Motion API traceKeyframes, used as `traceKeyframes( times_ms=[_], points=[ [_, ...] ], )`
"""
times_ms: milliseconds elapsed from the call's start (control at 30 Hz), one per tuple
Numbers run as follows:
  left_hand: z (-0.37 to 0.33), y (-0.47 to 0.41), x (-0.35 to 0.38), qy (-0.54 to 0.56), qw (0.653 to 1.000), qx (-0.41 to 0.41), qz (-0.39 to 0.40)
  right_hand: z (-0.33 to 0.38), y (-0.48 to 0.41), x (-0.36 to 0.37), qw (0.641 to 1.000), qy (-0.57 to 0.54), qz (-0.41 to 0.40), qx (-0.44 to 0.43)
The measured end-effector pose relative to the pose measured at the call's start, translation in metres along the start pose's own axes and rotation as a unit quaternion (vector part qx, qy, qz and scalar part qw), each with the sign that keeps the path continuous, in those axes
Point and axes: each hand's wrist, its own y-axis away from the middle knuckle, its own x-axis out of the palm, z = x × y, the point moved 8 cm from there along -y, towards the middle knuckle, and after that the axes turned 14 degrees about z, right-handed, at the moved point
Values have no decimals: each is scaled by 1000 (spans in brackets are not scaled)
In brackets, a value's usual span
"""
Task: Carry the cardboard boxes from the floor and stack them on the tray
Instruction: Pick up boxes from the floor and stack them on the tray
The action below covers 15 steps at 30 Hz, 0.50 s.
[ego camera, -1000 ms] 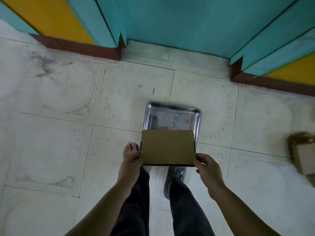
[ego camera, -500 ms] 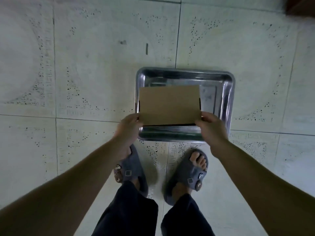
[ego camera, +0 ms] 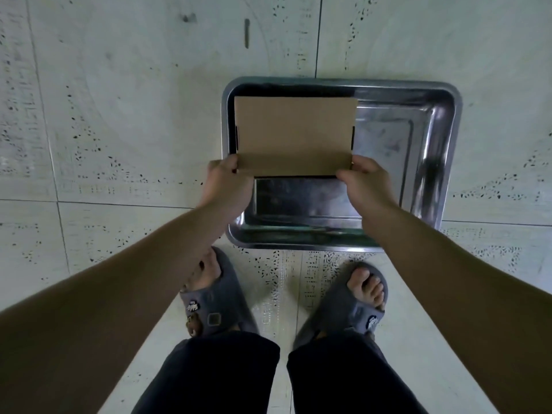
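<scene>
Pale speckled floor tiles [ego camera: 119, 115], dim light, view straight down.

- Left hand [ego camera: 227, 182] grips the near left corner of the flat cardboard box [ego camera: 294, 135], fingers curled round its edge. Right hand [ego camera: 366, 182] grips the near right corner the same way. The matched hold at both corners probably keeps the box level and square while it goes down.
- The box sits over the far left corner of the steel tray [ego camera: 448, 144], its far and left sides just inside the rim and parallel to it. Likely tucked into that corner to give the stack a straight base.
- Cannot tell whether the underside already touches the tray bottom.
- The tray's right half and near strip show bare metal, and no other box is on it; I judge this the first of the stack.
- The tray lies on the floor just beyond the toes of the grey slippers [ego camera: 215, 309], so the reach is short.
</scene>
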Motion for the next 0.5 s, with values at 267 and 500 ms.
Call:
traceKeyframes(
  times_ms=[267,500],
  points=[
    [-7,14,14,-59,998,0,0,3,17,-1,999,19,17,25],
    [-10,66,8,5,1000,-4,-19,2,73,-8,998,49,34,30]
  ],
)
